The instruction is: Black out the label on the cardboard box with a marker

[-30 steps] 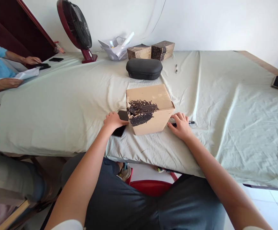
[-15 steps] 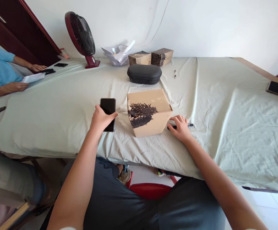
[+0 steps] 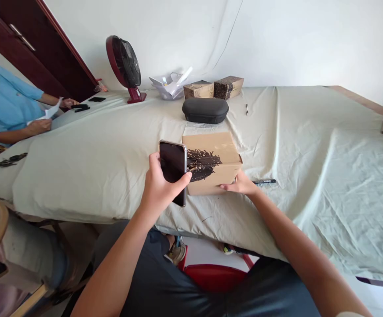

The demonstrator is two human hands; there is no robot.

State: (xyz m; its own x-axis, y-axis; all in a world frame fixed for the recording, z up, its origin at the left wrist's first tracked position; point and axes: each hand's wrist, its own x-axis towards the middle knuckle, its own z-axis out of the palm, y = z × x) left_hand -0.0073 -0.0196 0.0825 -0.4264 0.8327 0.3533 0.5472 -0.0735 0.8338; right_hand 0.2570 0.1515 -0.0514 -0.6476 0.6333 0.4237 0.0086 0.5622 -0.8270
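Phone (image 3: 173, 169) upright in your left hand (image 3: 160, 187), fingers clamped round it; your right hand (image 3: 240, 185) rests flat against the cardboard box's (image 3: 211, 160) near right side.

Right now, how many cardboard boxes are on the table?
3: one scribbled box at the near edge, touched by the right hand; two smaller boxes side by side by the far wall. More may be hidden.

White wall (image 3: 293, 39), dark red door (image 3: 36, 53), cloth-covered table (image 3: 310, 145).

no legible text, cardboard box (image 3: 211, 160) w/ black scribble, maybe covering a label
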